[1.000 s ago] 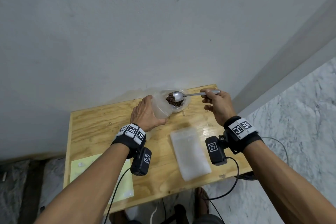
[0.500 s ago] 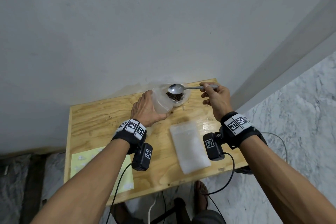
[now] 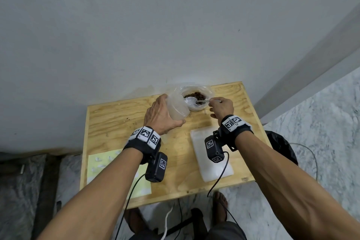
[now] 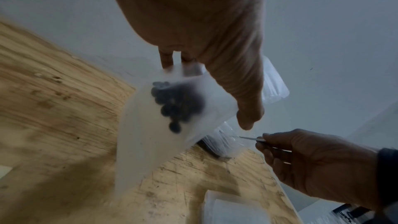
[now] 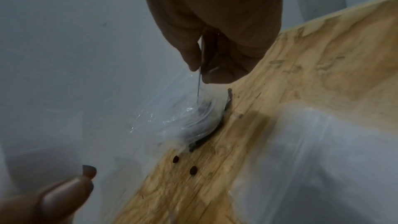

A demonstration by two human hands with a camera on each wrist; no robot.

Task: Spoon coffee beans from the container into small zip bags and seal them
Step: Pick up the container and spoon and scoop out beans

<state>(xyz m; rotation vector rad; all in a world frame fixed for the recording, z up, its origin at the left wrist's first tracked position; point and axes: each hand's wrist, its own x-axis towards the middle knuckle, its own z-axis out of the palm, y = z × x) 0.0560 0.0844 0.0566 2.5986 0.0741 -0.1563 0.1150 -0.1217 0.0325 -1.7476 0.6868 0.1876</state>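
The left hand [image 3: 162, 116] grips a small frosted zip bag [image 3: 178, 106], fingers behind it and thumb in front, holding it tilted above the wooden surface [image 3: 109, 119] just beside the container [image 3: 196, 96]. From the left wrist view a dark clump of coffee beans [image 4: 177, 104] shows through the bag's wall, gathered in its upper part under the fingers [image 4: 165, 59]. The bag's mouth faces the container and touches or nearly touches its near rim.

The right hand [image 3: 221, 106] pinches the handle of a metal spoon [image 3: 191, 101] between thumb and curled fingers; the right wrist view shows the thin handle running down from the fingertips [image 5: 191, 59] into the crinkled clear plastic around the container. The spoon's bowl sits over the near side of the container, next to the bag's mouth, and I cannot tell whether it carries beans. The container stands at the far edge of the surface by the wall, with brown beans lying in it.

2 loose beans [image 5: 185, 164] lie on the wood just in front of the container. A flat stack of empty zip bags [image 3: 212, 161] lies on the surface under the right wrist, well apart from the container. A pale yellow sheet [image 3: 101, 163] lies at the near left corner
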